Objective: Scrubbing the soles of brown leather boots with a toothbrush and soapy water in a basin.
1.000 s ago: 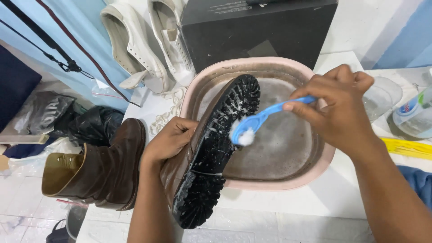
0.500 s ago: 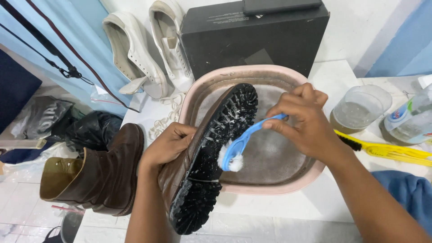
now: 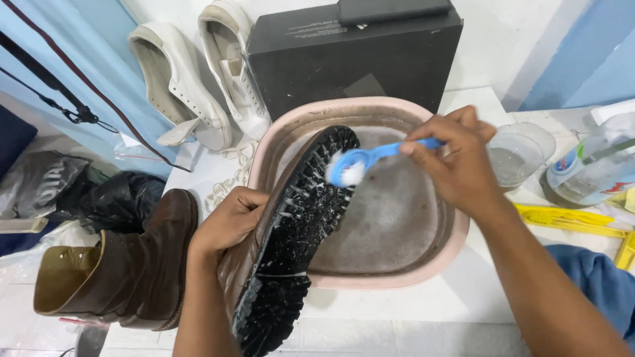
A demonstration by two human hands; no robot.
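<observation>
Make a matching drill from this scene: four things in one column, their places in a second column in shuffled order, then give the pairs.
Things
1. brush
2. white shoes
3. black box
4. second brown boot

Places
A. behind the pink basin, at the wall
B. lying left of the left hand
C. in the right hand, at the toe end of the held boot's sole
D. left of the box, at the back

Pairs: 1-C, 2-D, 3-A, 4-B
</observation>
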